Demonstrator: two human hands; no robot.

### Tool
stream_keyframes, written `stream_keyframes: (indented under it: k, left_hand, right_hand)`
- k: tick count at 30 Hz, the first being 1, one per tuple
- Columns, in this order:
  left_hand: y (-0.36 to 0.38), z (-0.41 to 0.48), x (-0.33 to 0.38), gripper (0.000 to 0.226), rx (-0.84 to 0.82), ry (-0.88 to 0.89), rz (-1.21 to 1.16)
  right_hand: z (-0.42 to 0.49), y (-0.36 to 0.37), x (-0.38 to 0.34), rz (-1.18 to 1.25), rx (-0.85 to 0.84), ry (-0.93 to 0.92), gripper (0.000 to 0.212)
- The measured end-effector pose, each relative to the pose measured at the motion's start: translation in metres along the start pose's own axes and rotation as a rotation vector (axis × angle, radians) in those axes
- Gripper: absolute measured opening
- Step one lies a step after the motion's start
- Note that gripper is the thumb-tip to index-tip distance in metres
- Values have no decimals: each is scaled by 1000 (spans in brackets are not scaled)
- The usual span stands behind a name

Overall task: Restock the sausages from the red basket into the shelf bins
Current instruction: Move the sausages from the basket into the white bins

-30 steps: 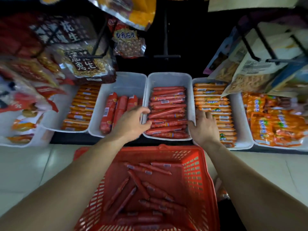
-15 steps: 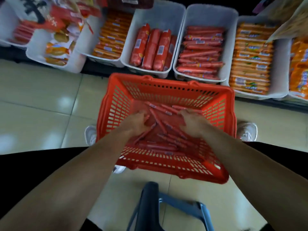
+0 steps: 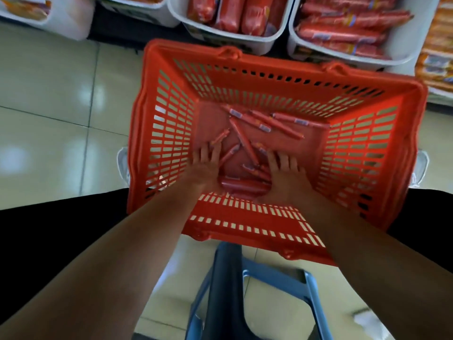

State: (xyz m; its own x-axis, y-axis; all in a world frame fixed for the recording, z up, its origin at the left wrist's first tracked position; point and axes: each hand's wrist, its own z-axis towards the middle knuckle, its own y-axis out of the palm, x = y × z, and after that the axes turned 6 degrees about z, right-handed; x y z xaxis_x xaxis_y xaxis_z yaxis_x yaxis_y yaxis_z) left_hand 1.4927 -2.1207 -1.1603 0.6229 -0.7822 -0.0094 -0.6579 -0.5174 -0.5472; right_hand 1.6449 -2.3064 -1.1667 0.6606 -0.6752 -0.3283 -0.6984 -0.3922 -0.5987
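Both hands down inside the red basket (image 3: 245, 217), itself on the tiled floor (image 3: 49, 119) just near the shelf bins. Flat on the near part of the basket bottom: left hand (image 3: 204, 168) and right hand (image 3: 286, 175), fingers straight and spread, clenched on nothing. Between the palms a short stack of sausages (image 3: 245, 187), seemingly pressed together for a lift, though too blurred to be sure of the contact. More loose sausages (image 3: 277, 122) scattered criss-cross over the middle and far part of the bottom, apart from either hand.

Beyond the far rim, to the right, a white bin (image 3: 404, 30) stacked high with thin red sausages (image 3: 343, 35) of the same kind. Left of it, thick red sausage rolls (image 3: 228, 13) in another bin. Blue stool (image 3: 277, 276) near, under the arms.

By the look of it, restocking well under way but not finished. Matching bin largely filled; basket low, hardly more than a single layer, yet with a good few pieces to go. Remaining: gather the near stack, carry it far and right to the thin-sausage bin, lay it in line with the rest, then back for the scattered ones.
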Motion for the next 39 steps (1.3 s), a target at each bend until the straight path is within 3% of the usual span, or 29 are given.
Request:
stream_keyframes:
  k: [4,7,10,11,14,16,18,21,27,32,35,37,39]
  left_hand:
    - [3,4,-2,147,88,43,48]
    - [-2,4,-9,121,172,56,-125]
    - [-10,7,-11,64,437,25,-295]
    - [-16,9,-10,55,487,27,-285]
    - [-30,11,-6,54,445,87,-218]
    - [-34,11,-2,53,410,143,-164]
    - [-34,9,4,56,379,213,-106]
    - [-29,11,13,70,323,260,5]
    - [-20,20,29,72,336,359,284]
    - [-16,15,26,67,192,314,195]
    - [-21,-2,11,64,205,245,80]
    - [-29,-14,-3,61,234,198,-25]
    - [-39,-21,-14,58,272,125,-142]
  right_hand:
    - [-1,-3,0,-101,100,-142,132]
    - [1,-5,-6,-180,196,-235,105]
    - [4,-14,-6,-145,406,-129,72]
    - [6,-20,-4,-115,454,-66,60]
    - [9,-39,8,-66,488,67,44]
    - [8,-47,13,-56,454,44,41]
    - [6,-48,10,-60,324,-47,44]
    - [4,-37,0,-113,130,-73,67]
    - [-2,-21,2,-87,199,18,92]
    - [-4,-26,13,-1,186,47,94]
    - [0,-33,17,1,328,106,91]
    - [6,-38,18,16,329,188,108]
    - [14,-41,17,-6,214,233,125]
